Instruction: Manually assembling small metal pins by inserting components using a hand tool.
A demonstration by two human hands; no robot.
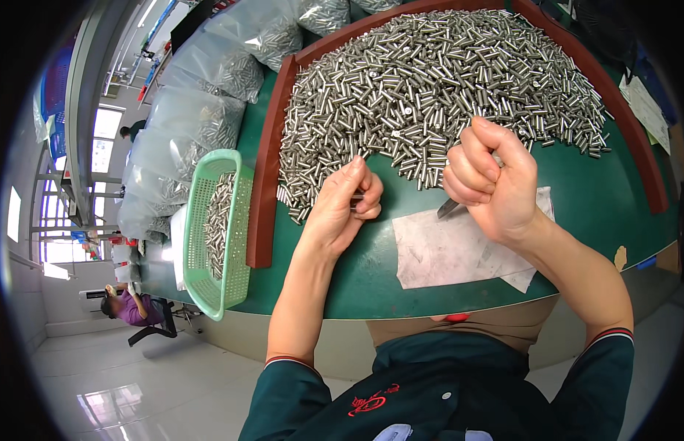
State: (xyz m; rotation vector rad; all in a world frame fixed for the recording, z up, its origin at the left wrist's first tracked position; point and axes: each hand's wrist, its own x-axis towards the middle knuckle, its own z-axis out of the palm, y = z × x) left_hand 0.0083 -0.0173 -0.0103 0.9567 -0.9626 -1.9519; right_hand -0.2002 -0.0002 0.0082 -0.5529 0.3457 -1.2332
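Short, smooth metal pins, cylindrical and shiny, form a broad heap on the glossy green surface, edged by reddish-brown rails. The left hand, just off the heap's near edge, has its fingers curled, with a bit of metal, apparently a pin, showing between them; how many it holds is hidden. The right hand is clenched on a flat, dark metal strip whose end juts out below the fist; the rest is covered by the fingers. Under it lies a whitish, grey-smudged sheet, cloth or paper, partly masked by the wrist.

Left of the rail, a pale green perforated plastic basket holds a layer of similar pins. Beyond it, translucent plastic bags stand in a row, more metal pieces settled inside; the farthest are cut off by the upper edge.
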